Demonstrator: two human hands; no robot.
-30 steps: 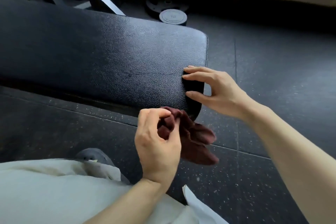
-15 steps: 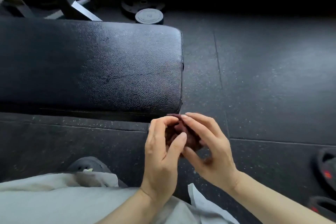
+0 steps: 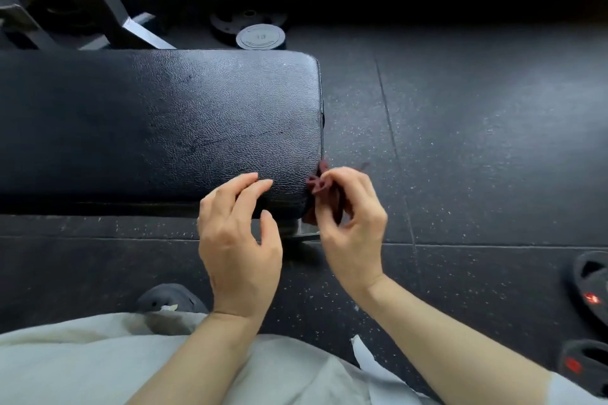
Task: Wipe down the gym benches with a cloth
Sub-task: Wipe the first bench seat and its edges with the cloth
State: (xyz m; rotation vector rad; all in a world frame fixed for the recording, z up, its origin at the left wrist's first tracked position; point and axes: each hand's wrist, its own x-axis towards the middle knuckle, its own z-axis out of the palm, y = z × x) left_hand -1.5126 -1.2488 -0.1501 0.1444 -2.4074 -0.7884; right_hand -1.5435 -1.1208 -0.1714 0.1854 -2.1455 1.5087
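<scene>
A black padded gym bench [image 3: 164, 122] runs from the left edge to the middle of the head view. A small dark red cloth [image 3: 320, 189] is bunched at the bench's near right corner. My right hand [image 3: 352, 227] pinches the cloth with curled fingers, most of the cloth hidden behind them. My left hand [image 3: 237, 240] holds nothing; its fingertips rest on the bench's near edge and the thumb sits below the pad's side.
Black weight plates [image 3: 589, 289] lie on the rubber floor at the right edge. A round plate [image 3: 261, 36] and a metal frame [image 3: 108, 6] stand behind the bench. My grey shoe [image 3: 171, 301] and light trousers fill the bottom.
The cloth passed from my left hand into my right hand, which carried it up to the bench's right corner. My left hand let go and moved onto the bench edge.
</scene>
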